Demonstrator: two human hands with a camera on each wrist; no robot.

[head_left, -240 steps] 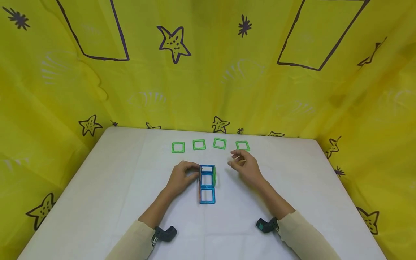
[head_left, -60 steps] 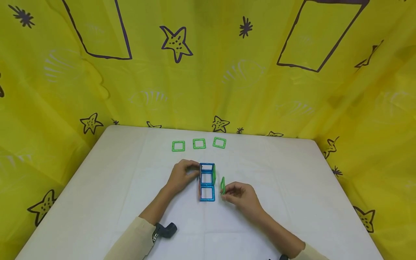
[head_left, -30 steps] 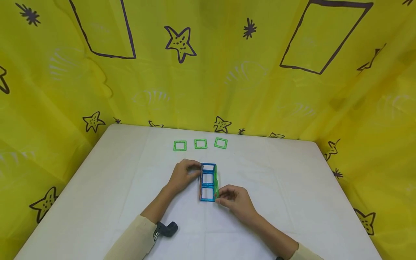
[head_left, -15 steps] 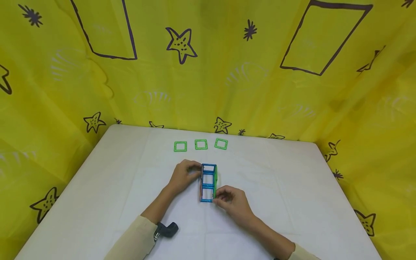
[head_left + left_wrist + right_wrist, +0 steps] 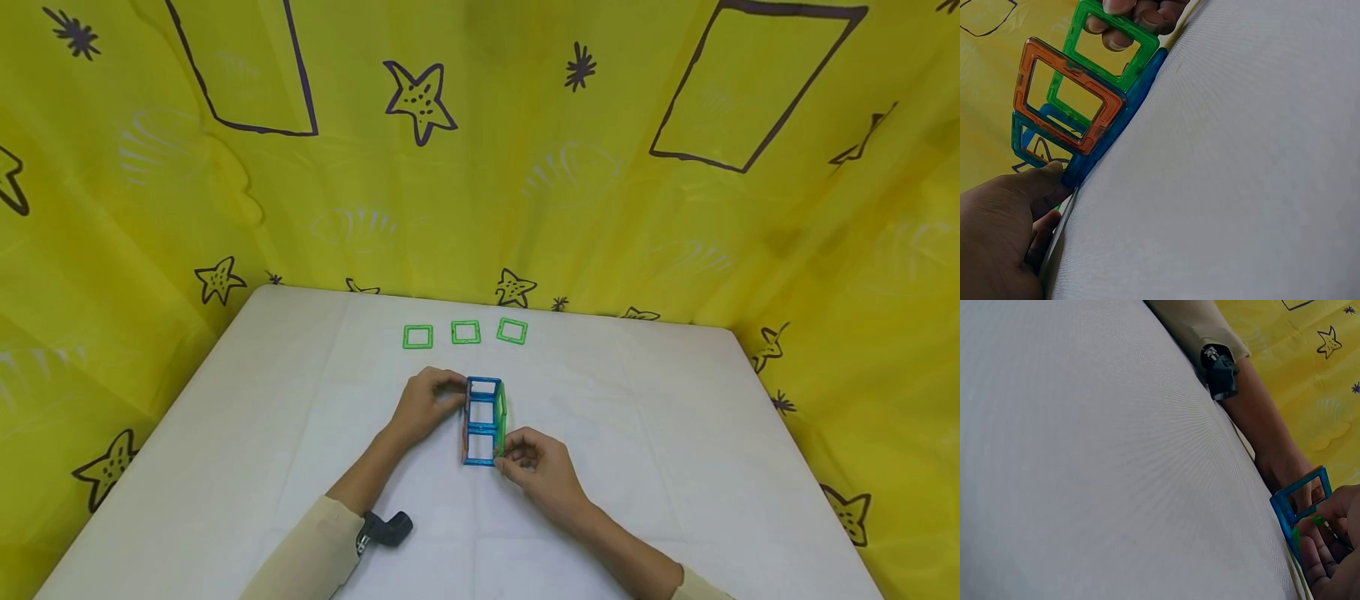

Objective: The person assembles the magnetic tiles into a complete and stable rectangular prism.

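In the head view, a structure of square magnetic tiles stands mid-table, with blue tiles (image 5: 482, 429) in a row on the tabletop and one blue tile upright at the far end. An orange tile (image 5: 1107, 122) rises along its left side in the left wrist view. My left hand (image 5: 423, 408) pinches the structure's far left corner, the thumb against a blue tile. Opposite, my right hand (image 5: 542, 471) pinches a green magnetic tile (image 5: 1142, 62), held upright against the right edge of the near blue tile. Another green tile (image 5: 502, 398) stands just behind it.
Three green square tiles, left (image 5: 417, 337), middle (image 5: 466, 332) and right (image 5: 512, 331), lie flat in a row near the back of the white table (image 5: 360, 333). A yellow patterned curtain (image 5: 480, 208) hangs behind and at both sides.
My right hand has taken the rightmost green tile from the back row and brought it to the structure's right side. During the last second it shifts only slightly there. My left hand keeps its place.
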